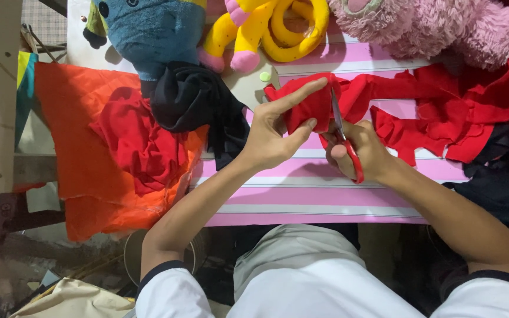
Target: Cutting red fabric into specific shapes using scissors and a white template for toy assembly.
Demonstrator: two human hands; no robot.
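My left hand (275,132) pinches a piece of red fabric (310,106) between thumb and forefinger, holding it up over the pink striped table (301,194). My right hand (363,150) grips red-handled scissors (344,144), their metal blades pointing up into the edge of that red fabric. The red cloth trails to the right into a heap of red scraps (472,112).
Orange quilted fabric (83,153) with crumpled red cloth (139,141) and black cloth (192,97) lies at the left. A blue plush toy (148,29), a yellow plush toy (272,26) and a pink plush toy (431,23) line the far edge. Dark fabric (502,171) sits right.
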